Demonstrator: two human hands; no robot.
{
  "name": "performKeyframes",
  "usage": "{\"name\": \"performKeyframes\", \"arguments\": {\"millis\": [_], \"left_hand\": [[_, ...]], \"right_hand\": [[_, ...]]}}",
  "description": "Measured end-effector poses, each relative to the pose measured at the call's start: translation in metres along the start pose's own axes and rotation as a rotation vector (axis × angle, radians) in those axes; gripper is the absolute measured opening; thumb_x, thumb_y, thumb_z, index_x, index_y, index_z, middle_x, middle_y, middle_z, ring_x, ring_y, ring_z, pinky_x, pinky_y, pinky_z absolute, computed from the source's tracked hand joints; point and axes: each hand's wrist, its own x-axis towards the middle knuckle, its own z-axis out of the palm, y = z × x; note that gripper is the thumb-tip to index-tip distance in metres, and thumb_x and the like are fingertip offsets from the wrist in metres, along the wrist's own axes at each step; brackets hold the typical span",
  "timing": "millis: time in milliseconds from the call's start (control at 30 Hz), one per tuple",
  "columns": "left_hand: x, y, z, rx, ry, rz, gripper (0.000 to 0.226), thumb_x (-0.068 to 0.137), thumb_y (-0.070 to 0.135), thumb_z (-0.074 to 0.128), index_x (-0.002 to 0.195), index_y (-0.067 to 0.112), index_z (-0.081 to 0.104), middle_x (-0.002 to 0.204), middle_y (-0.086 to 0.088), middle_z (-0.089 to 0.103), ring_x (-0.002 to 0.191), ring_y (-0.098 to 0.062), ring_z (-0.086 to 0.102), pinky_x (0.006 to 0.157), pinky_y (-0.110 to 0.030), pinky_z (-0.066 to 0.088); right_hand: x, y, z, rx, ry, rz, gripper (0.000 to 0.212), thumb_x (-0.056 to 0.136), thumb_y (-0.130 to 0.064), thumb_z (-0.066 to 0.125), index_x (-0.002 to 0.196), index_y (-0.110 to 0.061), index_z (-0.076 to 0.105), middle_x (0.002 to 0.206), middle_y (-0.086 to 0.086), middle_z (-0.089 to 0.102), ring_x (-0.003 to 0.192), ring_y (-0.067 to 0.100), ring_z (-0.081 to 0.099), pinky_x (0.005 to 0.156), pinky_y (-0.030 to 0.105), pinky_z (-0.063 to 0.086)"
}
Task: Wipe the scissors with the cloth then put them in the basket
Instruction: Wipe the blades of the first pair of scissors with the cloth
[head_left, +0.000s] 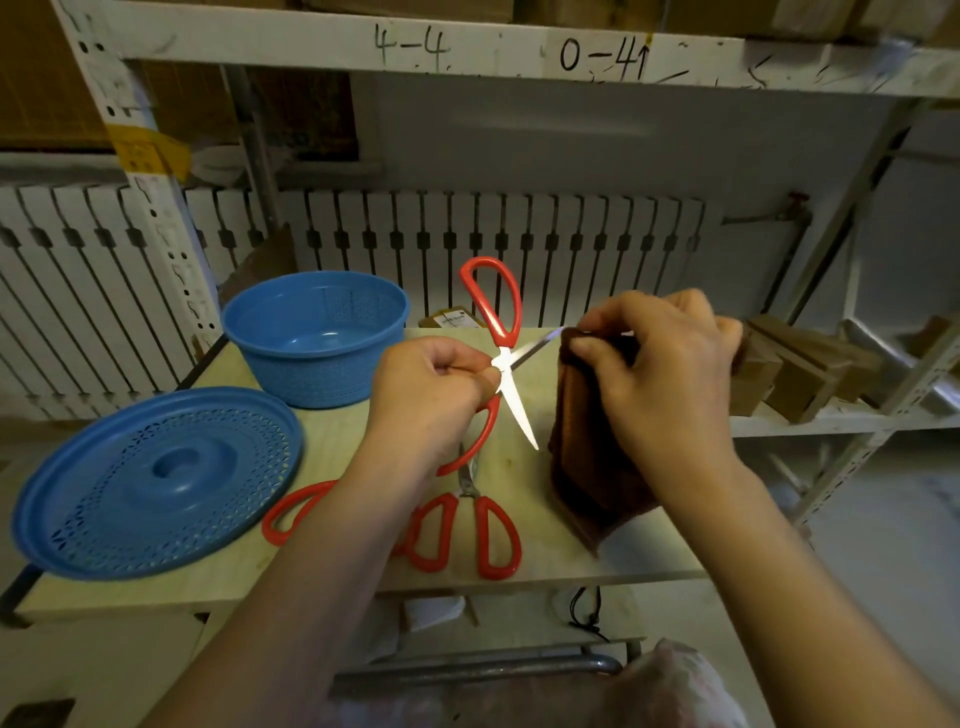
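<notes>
While the red-handled steel scissors (503, 364) are held spread open above the pale wooden tabletop (332, 467), the step in hand looks to be wiping one blade. To do it well, I would draw the folded dark brown cloth (587, 441) from pivot toward tip, keeping the pads on the flat of the blade and off its edge, then repeat on the other blade. The left hand (426, 395) has its fingers curled round the scissors just at the pivot, one handle rising toward 12 o'clock, the other dropping toward 6. The right hand (654, 374) pinches the cloth over the blade that points to 2 o'clock; the free blade points to 5 o'clock, just beside the cloth. The round blue perforated plastic basket (317, 338) stands at 10 o'clock from the hands, its blue lid (156, 483) at 8 o'clock. Two more red-handled scissors (462, 530) lie below the hands.
</notes>
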Motion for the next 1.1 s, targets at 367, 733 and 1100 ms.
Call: {"name": "performKeyframes", "arguments": {"millis": [367, 733, 1100], "left_hand": [[-0.002, -0.005, 0.009, 0.132, 0.015, 0.101, 0.014, 0.080, 0.011, 0.074, 0.073, 0.022, 0.070, 0.058, 0.006, 0.056, 0.064, -0.013, 0.057, 0.074, -0.036, 0.055], [0.002, -0.003, 0.008, 0.109, 0.048, 0.077, 0.021, 0.081, 0.011, 0.073, 0.069, 0.028, 0.068, 0.075, 0.004, 0.069, 0.083, -0.017, 0.067, 0.082, -0.034, 0.056], [0.002, -0.007, 0.007, 0.092, 0.071, 0.143, 0.022, 0.082, 0.008, 0.073, 0.070, 0.026, 0.068, 0.075, -0.013, 0.069, 0.068, -0.020, 0.063, 0.078, -0.037, 0.059]], "right_hand": [[-0.004, -0.003, 0.012, -0.146, 0.004, -0.059, 0.006, 0.084, -0.019, 0.070, 0.081, -0.024, 0.070, 0.078, -0.006, 0.066, 0.084, 0.018, 0.046, 0.074, 0.027, 0.013], [-0.007, -0.004, 0.006, -0.091, -0.022, -0.121, 0.004, 0.085, -0.024, 0.067, 0.088, -0.025, 0.069, 0.086, -0.007, 0.066, 0.091, 0.016, 0.045, 0.078, 0.027, 0.015], [0.013, 0.006, 0.003, -0.167, 0.026, -0.006, 0.006, 0.089, -0.024, 0.065, 0.089, -0.026, 0.070, 0.088, -0.005, 0.066, 0.091, 0.018, 0.044, 0.075, 0.028, 0.012]]}}
